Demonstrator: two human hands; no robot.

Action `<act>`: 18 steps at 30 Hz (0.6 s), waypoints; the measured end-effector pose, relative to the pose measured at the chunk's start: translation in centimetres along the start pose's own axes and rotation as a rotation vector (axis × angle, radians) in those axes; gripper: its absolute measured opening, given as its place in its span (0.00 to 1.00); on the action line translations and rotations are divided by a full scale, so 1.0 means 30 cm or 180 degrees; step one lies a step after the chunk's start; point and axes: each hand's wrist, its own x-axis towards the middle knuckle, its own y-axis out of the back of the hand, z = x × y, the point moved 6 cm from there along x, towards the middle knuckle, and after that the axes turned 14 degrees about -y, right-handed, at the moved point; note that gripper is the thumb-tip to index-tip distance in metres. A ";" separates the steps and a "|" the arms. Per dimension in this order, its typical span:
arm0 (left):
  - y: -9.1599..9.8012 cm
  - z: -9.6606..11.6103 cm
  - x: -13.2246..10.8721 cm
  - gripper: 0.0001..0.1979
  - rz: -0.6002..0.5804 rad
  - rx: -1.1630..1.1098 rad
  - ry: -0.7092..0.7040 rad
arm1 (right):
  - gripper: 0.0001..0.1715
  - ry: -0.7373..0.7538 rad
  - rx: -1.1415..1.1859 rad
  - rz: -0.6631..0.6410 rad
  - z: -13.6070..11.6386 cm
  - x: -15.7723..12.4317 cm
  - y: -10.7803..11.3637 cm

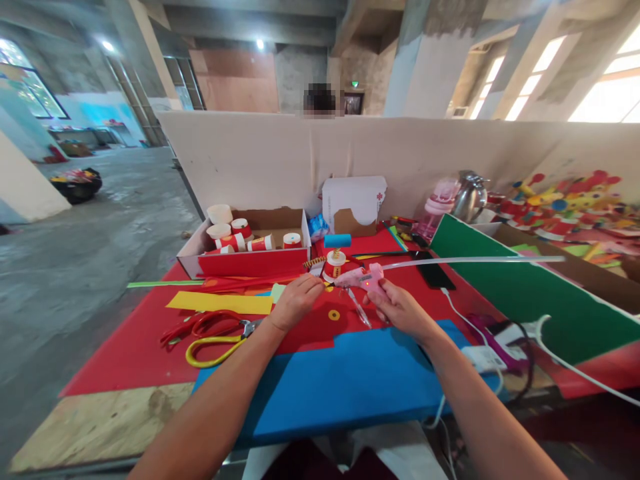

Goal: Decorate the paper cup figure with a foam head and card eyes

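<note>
My right hand [397, 310] is wrapped round the handle of a pink hot glue gun [369, 280], whose small light glows red. A long clear glue stick [475, 261] runs out of its back to the right. The nozzle points left, close to the fingertips of my left hand [299, 301]. Those fingers are pinched together; a small yellow bit shows at their tips, too small to name. Just behind the nozzle stands a white and red paper cup [335, 265] with a blue roll [338, 241] above it. A yellow paper ring [334, 315] lies below on red paper.
Red-handled and yellow-handled scissors [216, 357] and a yellow strip [220, 303] lie at left. Behind them stands a box [253, 263] of paper cups. A phone [433, 270], white cables and a green panel [525, 293] are at right. A white partition [250, 153] closes the back.
</note>
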 end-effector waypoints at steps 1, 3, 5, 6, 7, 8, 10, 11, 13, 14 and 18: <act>-0.001 0.000 0.000 0.12 -0.0010 0.0004 0.0008 | 0.22 -0.0001 -0.0015 0.0024 -0.002 0.000 0.001; -0.001 -0.001 -0.002 0.12 -0.0015 0.0004 0.0019 | 0.22 -0.0007 -0.0047 0.0067 -0.004 0.000 0.005; -0.002 -0.001 -0.004 0.11 -0.0007 -0.0008 0.0024 | 0.22 -0.0016 -0.0063 0.0094 -0.003 -0.001 0.010; -0.003 -0.001 -0.005 0.11 -0.0006 -0.0016 0.0029 | 0.22 -0.0021 -0.0070 0.0091 -0.002 -0.002 0.012; -0.005 -0.001 -0.005 0.11 -0.0011 -0.0028 0.0033 | 0.22 -0.0026 -0.0077 0.0081 -0.001 -0.003 0.012; -0.006 0.000 -0.005 0.12 -0.0022 -0.0045 0.0034 | 0.22 -0.0031 -0.0079 0.0065 0.000 -0.003 0.012; -0.009 0.002 -0.005 0.12 -0.0050 -0.0084 0.0039 | 0.22 -0.0047 -0.0056 0.0024 -0.002 -0.004 0.008; -0.010 0.003 -0.004 0.12 -0.0058 -0.0097 0.0041 | 0.22 -0.0054 -0.0039 0.0007 -0.004 -0.004 0.005; -0.009 0.006 -0.003 0.12 -0.0066 -0.0096 0.0045 | 0.22 -0.0069 -0.0010 0.0002 -0.009 -0.004 0.002; -0.008 0.006 -0.003 0.12 -0.0067 -0.0087 0.0046 | 0.22 -0.0074 -0.0007 0.0001 -0.011 -0.004 0.001; -0.005 0.003 -0.004 0.12 -0.0025 -0.0059 0.0060 | 0.23 -0.0083 -0.0031 -0.0016 -0.009 -0.007 0.002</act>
